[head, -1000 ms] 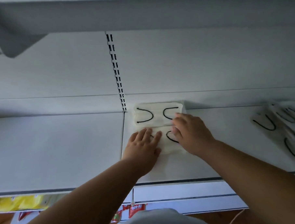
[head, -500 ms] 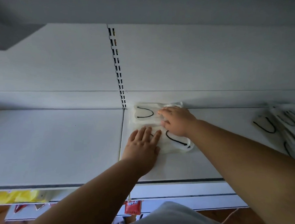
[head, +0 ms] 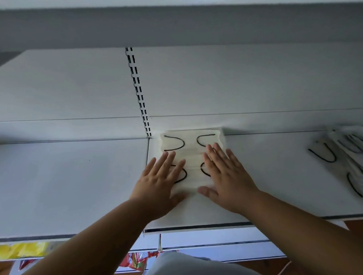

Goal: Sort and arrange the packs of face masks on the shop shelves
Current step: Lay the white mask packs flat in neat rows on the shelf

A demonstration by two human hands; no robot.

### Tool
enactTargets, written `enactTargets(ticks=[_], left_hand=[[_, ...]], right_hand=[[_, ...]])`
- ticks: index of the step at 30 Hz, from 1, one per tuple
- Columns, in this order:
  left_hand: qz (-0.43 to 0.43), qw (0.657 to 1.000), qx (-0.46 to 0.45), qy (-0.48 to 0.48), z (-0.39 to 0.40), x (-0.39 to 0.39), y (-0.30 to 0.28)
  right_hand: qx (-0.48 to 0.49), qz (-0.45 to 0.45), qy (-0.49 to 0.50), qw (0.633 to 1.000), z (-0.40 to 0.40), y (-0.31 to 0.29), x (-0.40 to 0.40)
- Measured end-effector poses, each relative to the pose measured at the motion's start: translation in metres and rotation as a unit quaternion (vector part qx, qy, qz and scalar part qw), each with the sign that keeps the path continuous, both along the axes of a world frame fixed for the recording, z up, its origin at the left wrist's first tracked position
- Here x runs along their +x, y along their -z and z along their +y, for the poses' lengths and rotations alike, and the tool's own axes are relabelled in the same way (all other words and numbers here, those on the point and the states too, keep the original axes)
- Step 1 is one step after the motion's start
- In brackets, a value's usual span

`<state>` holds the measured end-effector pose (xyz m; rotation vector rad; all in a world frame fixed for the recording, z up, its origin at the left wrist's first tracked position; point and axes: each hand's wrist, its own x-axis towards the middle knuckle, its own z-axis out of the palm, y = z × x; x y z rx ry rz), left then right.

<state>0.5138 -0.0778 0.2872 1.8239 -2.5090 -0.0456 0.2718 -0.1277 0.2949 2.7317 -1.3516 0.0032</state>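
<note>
— Pressing both packs (head: 190, 155) flat at the shelf's (head: 271, 175) far back, left hand (head: 159, 187) and right hand (head: 225, 179), fingers straight.
— What's left?
— The heap (head: 350, 157) far right, unsorted.

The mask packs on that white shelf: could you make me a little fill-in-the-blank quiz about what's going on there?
1. Both hands, left hand and right hand, lie ____ on the two mask packs.
2. The far pack touches the shelf's ____ wall.
3. A messy pile of packs lies to the ____ of the hands.
4. The ear loops are ____ in colour.

Missing words: flat; back; right; black
</note>
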Motion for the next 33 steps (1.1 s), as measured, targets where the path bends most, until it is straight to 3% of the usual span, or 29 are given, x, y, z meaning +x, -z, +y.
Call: enactTargets(ticks=[7,18,21,23,25,27,33], left_hand=[[-0.01,1.0,-0.006,-0.012,-0.003,-0.003,0.007],[0.0,1.0,0.013,0.007,0.005,0.003,-0.001],[0.034,0.999,-0.02,0.033,0.008,0.007,-0.005],[0.103,0.991,-0.07,0.041,0.004,0.011,-0.011],[0.203,0.969,-0.141,-0.001,-0.01,0.017,-0.024],[0.241,0.956,-0.166,-0.035,-0.03,0.016,-0.04],[0.079,0.995,0.021,-0.051,-0.072,-0.022,-0.032]], right_hand=[[0.055,0.035,-0.002,0.998,-0.01,0.01,-0.001],[0.048,0.025,-0.042,0.998,-0.011,-0.002,-0.007],[0.049,-0.026,-0.032,0.998,-0.003,-0.013,-0.002],[0.068,-0.057,0.003,0.996,-0.004,-0.023,0.007],[0.083,-0.097,0.04,0.991,-0.013,-0.034,0.018],[0.086,-0.125,0.053,0.987,-0.03,-0.037,0.028],[0.101,-0.034,0.096,0.99,-0.07,-0.017,0.035]])
